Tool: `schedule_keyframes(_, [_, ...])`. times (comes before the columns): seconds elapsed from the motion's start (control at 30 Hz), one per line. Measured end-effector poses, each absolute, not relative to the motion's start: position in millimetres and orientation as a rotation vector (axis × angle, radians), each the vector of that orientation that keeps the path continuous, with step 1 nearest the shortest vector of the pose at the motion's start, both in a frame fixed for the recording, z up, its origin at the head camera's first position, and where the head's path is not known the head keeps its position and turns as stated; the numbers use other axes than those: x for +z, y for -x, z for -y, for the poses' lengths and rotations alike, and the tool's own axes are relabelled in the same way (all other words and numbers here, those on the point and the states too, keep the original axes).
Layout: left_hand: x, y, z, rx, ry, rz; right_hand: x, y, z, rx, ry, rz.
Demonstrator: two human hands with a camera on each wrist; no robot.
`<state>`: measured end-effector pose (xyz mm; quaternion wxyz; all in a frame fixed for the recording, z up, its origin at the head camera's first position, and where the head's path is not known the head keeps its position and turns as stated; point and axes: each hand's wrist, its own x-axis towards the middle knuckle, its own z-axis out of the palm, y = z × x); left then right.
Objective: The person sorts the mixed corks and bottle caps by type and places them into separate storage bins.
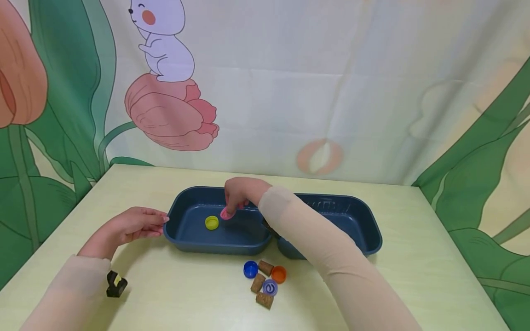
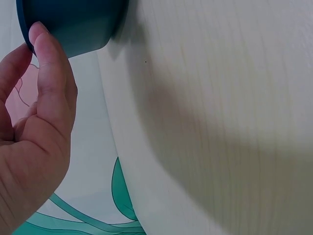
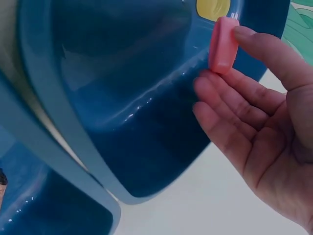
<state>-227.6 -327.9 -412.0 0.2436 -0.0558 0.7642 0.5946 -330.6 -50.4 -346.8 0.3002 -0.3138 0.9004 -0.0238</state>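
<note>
My right hand (image 1: 242,193) reaches over the left blue bin (image 1: 223,249) and pinches a pink bottle cap (image 3: 225,45) between thumb and fingers. Inside that bin, just left of the pink one, lies a yellow bottle cap (image 1: 212,223). At the bin's left end my left hand (image 1: 138,224) holds the rim lightly with its fingertips, as the left wrist view shows close up. On the table in front of the bins sit a blue cap (image 1: 250,269), an orange cap (image 1: 279,274), a purple cap (image 1: 270,288) and several corks (image 1: 264,300).
A second blue bin (image 1: 374,246) stands to the right, close beside the first and partly hidden by my right sleeve (image 1: 319,248). A small black device (image 1: 116,284) shows by my left sleeve. Behind the table (image 1: 414,276) hangs a printed curtain (image 1: 269,115).
</note>
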Motion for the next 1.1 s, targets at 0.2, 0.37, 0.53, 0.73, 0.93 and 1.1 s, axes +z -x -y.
schedule_keyframes(0.2, [-411,228,328,1.625,0.149,-2.086,-349,331,56,-0.011,0.823,-2.427])
schedule_keyframes(0.37, [-411,227,327,1.623,0.165,-2.086,-352,333,62,0.028,0.811,-2.448])
schedule_keyframes(0.53, [-413,225,328,1.621,0.152,-2.082,-359,334,67,0.046,0.796,-2.431])
schedule_keyframes(0.73, [-414,225,328,1.616,0.132,-2.086,-368,335,68,0.017,0.794,-2.444])
schedule_keyframes(0.93, [-416,227,329,1.612,0.131,-2.094,-372,336,71,0.032,0.790,-2.451])
schedule_keyframes(1.1, [-414,228,328,1.615,0.154,-2.100,-375,335,75,0.045,0.799,-2.498])
